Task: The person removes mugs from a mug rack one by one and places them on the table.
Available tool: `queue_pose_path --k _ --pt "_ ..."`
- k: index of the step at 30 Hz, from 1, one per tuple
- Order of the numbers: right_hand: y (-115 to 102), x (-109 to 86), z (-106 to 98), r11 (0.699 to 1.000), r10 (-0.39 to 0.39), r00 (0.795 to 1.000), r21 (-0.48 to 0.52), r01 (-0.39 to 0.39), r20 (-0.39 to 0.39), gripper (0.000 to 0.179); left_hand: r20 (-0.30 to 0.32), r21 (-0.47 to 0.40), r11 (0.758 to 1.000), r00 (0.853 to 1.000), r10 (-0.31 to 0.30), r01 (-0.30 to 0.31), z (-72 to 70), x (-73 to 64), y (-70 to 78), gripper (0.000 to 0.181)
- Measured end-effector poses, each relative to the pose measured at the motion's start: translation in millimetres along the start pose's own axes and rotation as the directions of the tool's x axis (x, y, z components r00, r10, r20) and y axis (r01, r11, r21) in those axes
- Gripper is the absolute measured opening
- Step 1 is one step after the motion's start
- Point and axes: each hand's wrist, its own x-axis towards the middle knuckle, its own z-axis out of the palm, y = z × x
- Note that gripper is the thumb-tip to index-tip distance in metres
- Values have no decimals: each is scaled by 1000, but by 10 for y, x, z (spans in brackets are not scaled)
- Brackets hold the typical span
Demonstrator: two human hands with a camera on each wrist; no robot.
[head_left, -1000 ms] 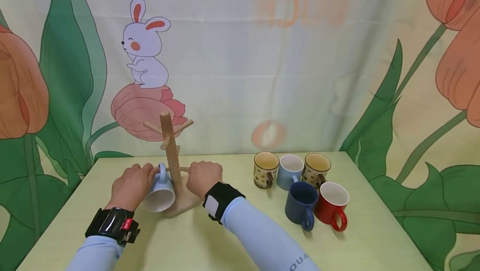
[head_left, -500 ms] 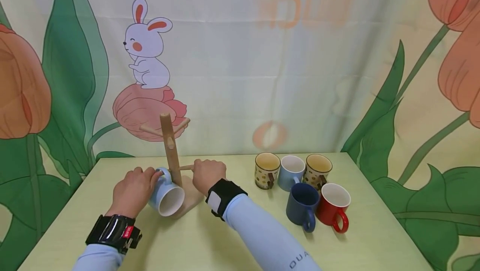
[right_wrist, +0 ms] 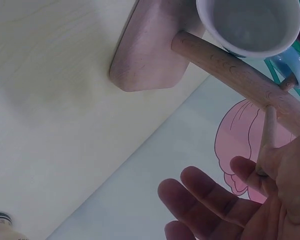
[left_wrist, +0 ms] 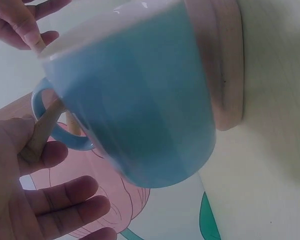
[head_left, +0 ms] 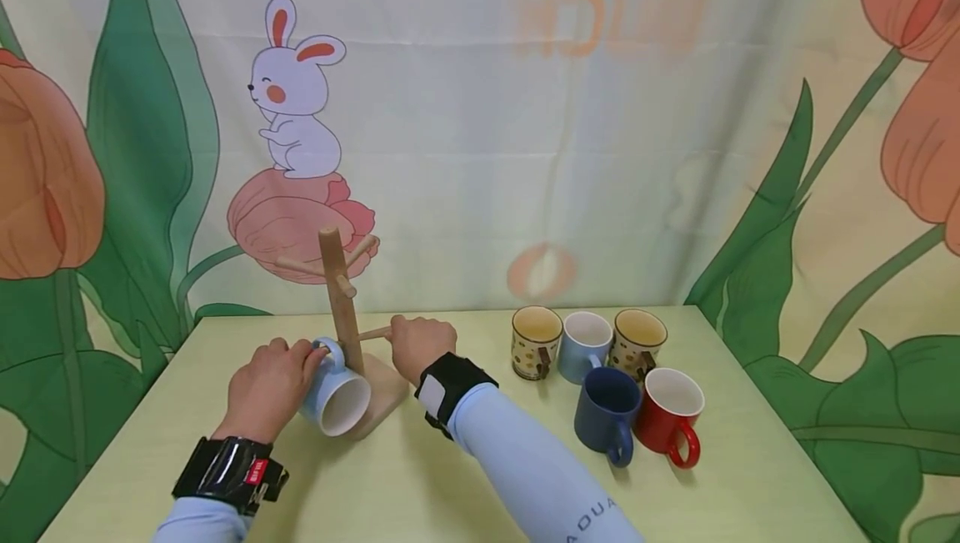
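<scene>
A wooden mug tree (head_left: 342, 318) stands at the left of the table, its pegs sticking out from an upright post. On one low peg hangs a light blue mug (left_wrist: 135, 100) by its handle, tilted sideways, its white inside facing the front. My left hand (head_left: 266, 384) pinches the end of that peg (left_wrist: 44, 129) between thumb and forefinger; the other fingers are loosely spread below the mug. With thumb and forefinger my right hand (head_left: 422, 347) pinches another low peg (right_wrist: 268, 132) on the opposite side. The post partly hides behind the mug in the head view.
At the right of the table (head_left: 480, 476) several mugs stand upright close together: two patterned ones (head_left: 536, 347), a light blue one (head_left: 581, 355), a dark blue one (head_left: 603, 418) and a red one (head_left: 663, 422). A printed cloth (head_left: 450, 151) hangs behind.
The mug tree has turned on its base, its upper pegs pointing differently. The hanging mug has swung slightly right and its opening now faces more to the right. Both hands keep pinching their pegs.
</scene>
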Motion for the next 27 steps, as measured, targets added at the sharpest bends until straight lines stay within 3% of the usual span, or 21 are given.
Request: queue_pose_path --k 15,27 --pt "71 -6 43 1000 12 999 5 -11 -45 31 20 -49 999 1000 -22 23 9 14 33 36" --pt "278 -141 55 998 51 998 41 -52 24 32 69 -73 996 997 -42 48 -31 -117 -10 51"
